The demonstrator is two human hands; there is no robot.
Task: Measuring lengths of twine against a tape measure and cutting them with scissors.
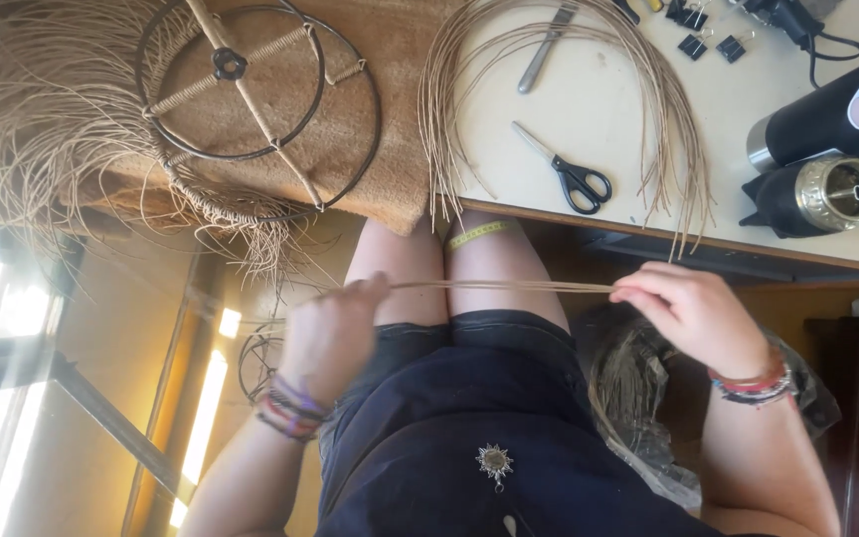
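My left hand and my right hand each pinch one end of a thin bundle of straw fibres, stretched straight between them above my bare knees. A yellow measuring tape lies across one thigh. On the table edge beyond my left hand sits a round metal wire frame partly wrapped in woven fibre, with loose fibre ends fanning out to the left.
A curved bunch of long fibres arcs over the white table, around black-handled scissors and a metal tool. Black binder clips, a dark flask and a metal-rimmed cup stand at the right.
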